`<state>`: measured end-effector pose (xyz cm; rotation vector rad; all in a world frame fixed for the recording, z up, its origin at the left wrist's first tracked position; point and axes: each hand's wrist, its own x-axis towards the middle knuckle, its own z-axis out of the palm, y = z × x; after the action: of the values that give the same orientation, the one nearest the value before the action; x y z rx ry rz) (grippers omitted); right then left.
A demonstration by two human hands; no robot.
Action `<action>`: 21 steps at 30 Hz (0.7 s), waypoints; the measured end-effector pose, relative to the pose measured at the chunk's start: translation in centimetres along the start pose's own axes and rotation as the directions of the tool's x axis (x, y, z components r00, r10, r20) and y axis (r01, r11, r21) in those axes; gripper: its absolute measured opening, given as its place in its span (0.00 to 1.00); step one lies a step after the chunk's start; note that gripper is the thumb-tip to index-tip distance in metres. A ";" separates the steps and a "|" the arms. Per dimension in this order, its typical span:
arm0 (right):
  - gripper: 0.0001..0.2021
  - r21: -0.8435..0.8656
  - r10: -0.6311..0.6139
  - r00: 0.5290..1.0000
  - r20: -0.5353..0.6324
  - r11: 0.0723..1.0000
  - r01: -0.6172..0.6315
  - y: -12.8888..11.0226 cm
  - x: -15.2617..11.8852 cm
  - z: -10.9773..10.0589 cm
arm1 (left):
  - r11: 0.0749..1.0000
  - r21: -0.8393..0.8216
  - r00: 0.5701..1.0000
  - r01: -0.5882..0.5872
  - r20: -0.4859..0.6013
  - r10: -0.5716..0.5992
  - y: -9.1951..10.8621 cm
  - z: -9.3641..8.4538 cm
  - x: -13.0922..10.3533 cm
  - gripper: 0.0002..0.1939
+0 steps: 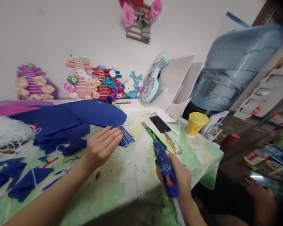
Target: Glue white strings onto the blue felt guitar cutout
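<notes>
One glue gun (165, 175) gripped, one blue piece (127, 137) touched

The right hand (182, 172) had its fingers wrapped around the glue gun, nozzle pointing away. To their left, the left hand (103, 147) lay extended, fingers nearly together, tips on the blue piece, whose white-lined end showed just beside them. Beyond the right fingers lay one pair of scissors (172, 144), then one phone (160, 123); farther right stood one yellow cup (195, 124).

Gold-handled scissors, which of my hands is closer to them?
Right. Your right hand, gripping the blue glue gun, is just on the near side of the gold-handled scissors; your left hand is farther off to their left, resting on the white-striped blue piece.
</notes>
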<state>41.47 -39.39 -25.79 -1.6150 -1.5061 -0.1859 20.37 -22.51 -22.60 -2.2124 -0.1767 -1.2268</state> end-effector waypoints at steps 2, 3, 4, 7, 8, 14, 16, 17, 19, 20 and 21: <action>0.06 -0.073 -0.016 1.000 0.004 0.997 0.016 2.3 2.0 -0.9 | 0.999 0.038 1.000 -0.025 0.015 0.024 -0.4 0.0 -0.1 0.12; 0.05 -0.114 -0.018 1.000 0.002 0.993 0.018 3.7 3.2 -1.3 | 0.998 0.056 0.999 -0.031 0.019 0.030 -0.7 0.0 -0.2 0.12; 0.05 -0.243 -0.006 0.999 0.049 0.970 0.018 5.1 4.6 -1.8 | 0.997 0.072 0.999 -0.032 0.021 0.031 -0.9 0.0 -0.3 0.11; 0.05 -0.565 0.153 0.966 0.209 0.825 -0.008 9.5 8.7 -2.9 | 0.995 0.102 1.000 -0.015 0.011 0.014 -1.6 0.0 -0.6 0.11; 0.06 -0.622 0.214 0.937 0.276 0.783 0.004 10.9 9.8 -3.1 | 0.994 0.107 1.000 -0.001 0.003 0.001 -1.7 0.0 -0.7 0.11; 0.06 -0.667 0.301 0.853 0.427 0.742 0.073 15.9 12.6 -3.8 | 0.987 0.132 0.995 0.095 -0.019 -0.094 -1.9 -0.1 -0.8 0.11; 0.06 -0.659 0.308 0.835 0.456 0.747 0.085 16.0 12.5 -3.6 | 0.983 0.135 0.992 0.126 -0.036 -0.122 -1.8 -0.1 -0.6 0.11; 0.06 -0.658 0.312 0.829 0.463 0.748 0.086 15.7 12.3 -3.5 | 0.981 0.133 0.989 0.143 -0.050 -0.138 -1.7 -0.1 -0.5 0.11; 0.06 -0.657 0.315 0.824 0.471 0.749 0.089 14.2 12.0 -3.3 | 0.976 0.117 0.982 0.182 -0.079 -0.174 -1.6 -0.2 -0.3 0.11; 0.06 -0.649 0.303 0.829 0.470 0.755 0.092 13.0 11.8 -3.1 | 0.972 0.111 0.976 0.206 -0.094 -0.196 -1.6 -0.3 -0.1 0.12; 0.05 -0.629 0.275 0.840 0.467 0.772 0.096 11.5 11.7 -2.9 | 0.966 0.110 0.969 0.232 -0.110 -0.220 -1.6 -0.3 0.0 0.11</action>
<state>55.55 -31.23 -22.27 -2.4436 -1.9054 -0.2086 19.50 -21.38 -21.73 -2.0646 -0.4644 -1.4026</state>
